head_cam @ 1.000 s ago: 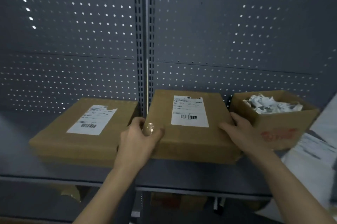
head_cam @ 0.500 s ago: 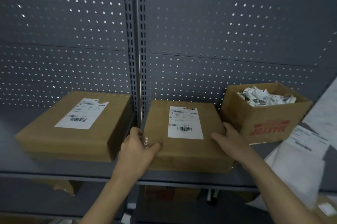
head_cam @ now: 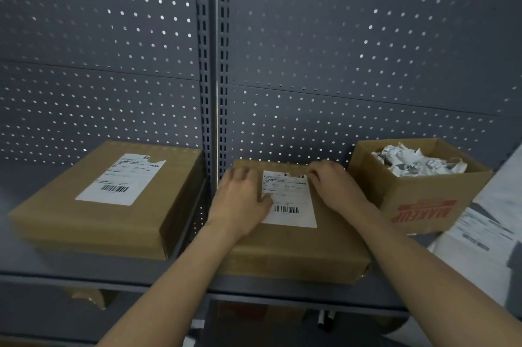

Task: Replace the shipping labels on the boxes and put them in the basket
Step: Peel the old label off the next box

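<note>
While the left hand [head_cam: 240, 202] is lying flat on the top of the middle box [head_cam: 296, 245], fingers stretched out and released, with the thumb touching the left edge of the shipping label [head_cam: 291, 205], the right hand [head_cam: 336, 188] is resting on the same box with its fingers bent down at the label's upper right corner. The motion blur is making it impossible to tell whether those fingertips are pinching the paper or only pressing on it. The middle box is sitting closed on the grey metal shelf [head_cam: 84, 273], close to the front edge and just right of the slotted upright [head_cam: 209, 92], and the label is lying flat on its lid with the barcode facing the person. To the left, beyond the upright, a second closed box [head_cam: 93, 222] is sitting on the shelf, carrying its own white label [head_cam: 121, 178], which is showing a torn notch at the top edge. To the right, just beside the middle box, an open carton [head_cam: 418, 205] with red lettering on its front wall is standing upright, and crumpled white paper scraps [head_cam: 418, 163] are filling it up to about the rim. White printed sheets [head_cam: 480, 245] are lying at the far right, near the carton. A perforated grey back panel [head_cam: 339, 36] is rising behind everything, and more cardboard [head_cam: 90, 298] is showing dimly under the shelf.
</note>
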`<state>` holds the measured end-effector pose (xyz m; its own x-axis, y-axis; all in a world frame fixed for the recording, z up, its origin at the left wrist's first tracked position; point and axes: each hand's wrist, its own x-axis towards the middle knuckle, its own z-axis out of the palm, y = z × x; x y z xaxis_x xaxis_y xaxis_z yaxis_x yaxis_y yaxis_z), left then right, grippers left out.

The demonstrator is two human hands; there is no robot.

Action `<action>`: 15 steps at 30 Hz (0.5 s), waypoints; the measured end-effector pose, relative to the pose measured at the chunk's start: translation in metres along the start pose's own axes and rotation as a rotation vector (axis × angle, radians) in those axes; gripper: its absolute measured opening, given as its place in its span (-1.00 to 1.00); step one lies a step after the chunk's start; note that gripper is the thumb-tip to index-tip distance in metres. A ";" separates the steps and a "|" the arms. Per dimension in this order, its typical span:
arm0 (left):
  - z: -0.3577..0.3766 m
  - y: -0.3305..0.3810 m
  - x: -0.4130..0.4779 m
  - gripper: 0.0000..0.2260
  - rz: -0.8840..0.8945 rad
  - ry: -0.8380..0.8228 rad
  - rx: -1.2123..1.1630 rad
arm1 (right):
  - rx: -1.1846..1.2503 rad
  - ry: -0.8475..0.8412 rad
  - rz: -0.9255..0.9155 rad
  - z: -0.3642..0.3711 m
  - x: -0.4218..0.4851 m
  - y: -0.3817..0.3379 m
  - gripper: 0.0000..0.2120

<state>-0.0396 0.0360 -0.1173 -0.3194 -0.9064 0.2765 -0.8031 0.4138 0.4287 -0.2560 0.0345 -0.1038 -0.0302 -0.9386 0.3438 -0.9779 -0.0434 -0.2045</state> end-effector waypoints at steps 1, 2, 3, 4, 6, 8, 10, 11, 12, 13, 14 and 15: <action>0.004 0.001 0.004 -0.59 0.021 -0.023 0.013 | -0.028 -0.022 -0.016 0.004 0.006 0.001 -0.84; 0.008 0.001 0.006 -0.59 0.030 -0.043 0.029 | -0.058 -0.045 -0.032 0.006 0.010 0.003 -0.85; 0.012 0.000 0.007 -0.58 0.031 -0.053 0.052 | -0.082 -0.061 -0.053 0.009 0.014 0.004 -0.85; 0.015 -0.002 0.007 -0.57 0.035 -0.049 0.079 | -0.092 -0.076 -0.072 0.010 0.017 0.005 -0.86; 0.020 -0.005 0.006 -0.56 0.046 -0.027 0.103 | -0.082 -0.090 -0.095 0.014 0.020 0.006 -0.88; 0.022 -0.006 0.005 -0.55 0.052 -0.017 0.108 | -0.083 -0.099 -0.110 0.016 0.021 0.007 -0.92; 0.023 -0.006 0.005 -0.56 0.048 -0.007 0.117 | -0.098 -0.100 -0.122 0.018 0.021 0.007 -0.93; 0.024 -0.005 0.006 -0.56 0.044 -0.005 0.118 | -0.098 -0.095 -0.125 0.019 0.021 0.008 -0.93; 0.024 -0.005 0.005 -0.57 0.041 -0.003 0.116 | -0.093 -0.094 -0.125 0.019 0.021 0.008 -0.93; 0.024 -0.004 0.005 -0.57 0.036 -0.003 0.112 | -0.087 -0.095 -0.126 0.020 0.021 0.009 -0.93; 0.024 -0.004 0.006 -0.57 0.034 -0.003 0.108 | -0.086 -0.098 -0.128 0.020 0.022 0.009 -0.93; 0.024 -0.005 0.006 -0.57 0.031 -0.005 0.104 | -0.089 -0.097 -0.135 0.020 0.022 0.009 -0.93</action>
<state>-0.0498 0.0269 -0.1381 -0.3475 -0.8938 0.2835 -0.8407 0.4309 0.3279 -0.2611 0.0068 -0.1170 0.1181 -0.9550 0.2721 -0.9863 -0.1445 -0.0790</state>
